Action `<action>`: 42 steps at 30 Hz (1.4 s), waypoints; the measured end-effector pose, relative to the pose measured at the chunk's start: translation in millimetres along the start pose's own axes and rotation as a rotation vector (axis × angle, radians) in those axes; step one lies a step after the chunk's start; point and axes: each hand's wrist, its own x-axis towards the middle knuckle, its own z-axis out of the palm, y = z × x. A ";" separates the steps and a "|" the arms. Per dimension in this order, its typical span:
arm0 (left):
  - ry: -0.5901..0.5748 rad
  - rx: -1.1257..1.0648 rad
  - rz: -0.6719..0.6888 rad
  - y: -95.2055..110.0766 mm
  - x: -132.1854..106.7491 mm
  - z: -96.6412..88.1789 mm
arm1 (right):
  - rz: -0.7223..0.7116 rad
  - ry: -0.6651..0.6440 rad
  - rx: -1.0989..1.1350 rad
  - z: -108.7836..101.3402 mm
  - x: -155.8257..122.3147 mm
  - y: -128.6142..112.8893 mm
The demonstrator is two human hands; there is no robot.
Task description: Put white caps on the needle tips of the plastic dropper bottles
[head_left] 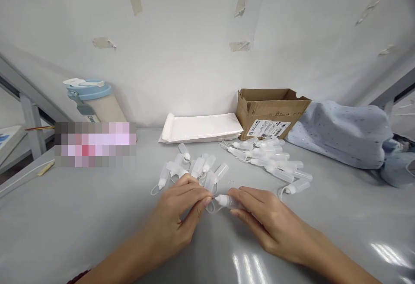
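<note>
My right hand [262,217] grips a small translucent squeeze bottle [235,202] by its body, lying nearly level with its white nozzle pointing left. At the nozzle's tip my left hand [184,206] pinches thumb and forefinger together; what is between them is too small to make out. A thin white strap [212,209] loops below the nozzle, close to the left fingertips. Just beyond my left hand lies a loose group of similar bottles [197,167], partly hidden by it. More such bottles [275,158] lie in a pile at the right, several with strap loops showing.
Behind the bottles stand a stack of white padded envelopes [204,127] and an open cardboard box [272,113] with labels. Pale blue fabric [340,132] is bunched at the right. At the left, a blue-lidded flask [97,100] stands behind a blurred-out patch on the grey table [97,215].
</note>
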 end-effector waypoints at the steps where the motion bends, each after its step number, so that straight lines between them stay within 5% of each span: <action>1: 0.006 0.026 0.034 -1.0 0.1 0.5 | -0.005 0.000 -0.012 0.7 0.5 0.1; 12: 0.043 0.053 0.026 -4.3 2.6 -10.8 | -0.071 0.121 -0.143 3.5 1.4 2.5; 42: -0.062 -0.024 0.029 0.1 -3.1 6.5 | -0.196 0.237 -0.305 12.9 2.1 -3.8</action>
